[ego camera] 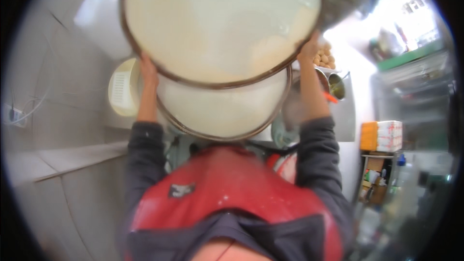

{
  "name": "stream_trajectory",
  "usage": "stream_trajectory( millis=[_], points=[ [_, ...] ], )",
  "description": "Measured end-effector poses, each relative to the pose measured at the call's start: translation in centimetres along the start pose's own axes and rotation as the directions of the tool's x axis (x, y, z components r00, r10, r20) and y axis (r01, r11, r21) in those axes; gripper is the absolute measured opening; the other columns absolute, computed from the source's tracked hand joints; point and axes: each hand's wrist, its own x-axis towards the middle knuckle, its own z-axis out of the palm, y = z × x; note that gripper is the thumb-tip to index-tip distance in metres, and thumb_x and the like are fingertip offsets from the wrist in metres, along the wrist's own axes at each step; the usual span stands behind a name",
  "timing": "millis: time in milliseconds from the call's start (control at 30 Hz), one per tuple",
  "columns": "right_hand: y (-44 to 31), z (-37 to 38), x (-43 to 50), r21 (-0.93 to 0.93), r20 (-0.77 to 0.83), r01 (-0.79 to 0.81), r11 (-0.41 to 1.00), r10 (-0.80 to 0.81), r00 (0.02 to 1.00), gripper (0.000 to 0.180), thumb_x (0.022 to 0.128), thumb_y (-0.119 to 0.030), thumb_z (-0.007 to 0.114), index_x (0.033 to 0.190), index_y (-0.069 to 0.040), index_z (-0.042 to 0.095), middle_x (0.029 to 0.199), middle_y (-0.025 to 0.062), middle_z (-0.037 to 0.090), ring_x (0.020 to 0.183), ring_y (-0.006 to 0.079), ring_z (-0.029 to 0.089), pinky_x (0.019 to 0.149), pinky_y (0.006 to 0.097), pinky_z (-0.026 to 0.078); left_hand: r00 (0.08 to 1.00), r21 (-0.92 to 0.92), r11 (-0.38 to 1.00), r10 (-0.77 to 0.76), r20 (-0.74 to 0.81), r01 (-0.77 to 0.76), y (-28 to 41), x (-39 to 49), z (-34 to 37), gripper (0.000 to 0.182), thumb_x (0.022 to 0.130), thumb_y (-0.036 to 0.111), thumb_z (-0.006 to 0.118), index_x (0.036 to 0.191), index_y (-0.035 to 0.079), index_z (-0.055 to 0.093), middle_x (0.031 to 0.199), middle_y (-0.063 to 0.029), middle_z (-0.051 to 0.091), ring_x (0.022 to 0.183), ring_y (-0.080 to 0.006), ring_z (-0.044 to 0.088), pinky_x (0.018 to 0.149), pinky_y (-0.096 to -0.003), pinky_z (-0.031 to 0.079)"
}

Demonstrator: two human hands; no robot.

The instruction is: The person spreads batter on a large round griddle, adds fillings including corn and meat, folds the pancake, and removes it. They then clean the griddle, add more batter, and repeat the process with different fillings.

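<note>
A large round tray-like disc (224,25), pale inside with a brown rim, is held up between both hands. My left hand (148,67) grips its lower left rim, and my right hand (309,48) grips its lower right rim. Whether it is a tray, a sieve or a steamer layer, I cannot tell. Beneath it and nearer my body lies a second round piece (224,107) with a similar pale surface and dark rim, partly covered by the upper one. The fingertips of both hands are mostly hidden behind the rim.
A cream-coloured plastic container (125,87) stands left of my left forearm. Eggs (323,58) and a metal pot with greenish contents (336,86) are beyond my right forearm. Farther right, an orange and white box (381,136) sits on a shelf. A tiled wall runs along the left.
</note>
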Motion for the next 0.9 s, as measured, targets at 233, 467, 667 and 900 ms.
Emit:
stream_trajectory(
  millis=[233,467,667,900],
  points=[
    [-13.8,2.6,-1.3,-0.610,0.031,0.213,0.764,-0.245,0.969,0.037,0.087,-0.033,0.071,0.079,0.001,0.059,0.062,0.0057,0.056,0.046,0.0170,0.051,0.042,0.0314,0.045,0.961,-0.064,0.970,-0.222,0.164,0.235,-8.7,-2.0,7.6,0.067,0.099,0.051,0.041,0.122,-0.011,0.053,0.112,-0.0171,0.063,0.097,-0.0266,0.059,0.088,-0.0379,0.047],
    [-24.7,1.0,-0.2,-0.767,0.230,0.283,0.576,-0.165,0.959,0.029,0.088,-0.019,0.069,0.099,0.007,0.065,0.086,0.0096,0.065,0.064,0.0138,0.057,0.061,0.0308,0.049,0.746,-0.169,0.746,-0.563,0.356,0.644,-10.6,-7.7,10.7,0.054,0.099,0.041,0.046,0.119,-0.008,0.055,0.103,-0.0146,0.064,0.092,-0.0235,0.062,0.072,-0.0396,0.054],
    [-32.8,-1.8,-10.2,-0.927,0.329,0.320,0.194,0.015,0.944,0.045,0.092,-0.028,0.059,0.125,0.003,0.060,0.120,0.0146,0.064,0.114,0.0263,0.057,0.100,0.0351,0.042,0.712,-0.355,0.626,-0.526,0.466,0.695,4.3,-20.1,-1.6,0.038,0.099,0.023,0.047,0.128,-0.001,0.052,0.120,-0.0126,0.061,0.100,-0.0218,0.062,0.088,-0.0347,0.051],
    [-30.9,0.1,-6.2,-0.734,0.553,0.451,0.508,0.061,0.831,0.038,0.094,-0.028,0.057,0.118,0.001,0.061,0.108,0.0066,0.063,0.098,0.0178,0.055,0.090,0.0299,0.043,0.626,-0.322,0.543,-0.594,0.505,0.775,5.2,-14.9,3.7,0.042,0.094,0.025,0.054,0.124,-0.005,0.056,0.115,-0.0118,0.066,0.102,-0.0228,0.063,0.090,-0.0361,0.050]
  ],
)
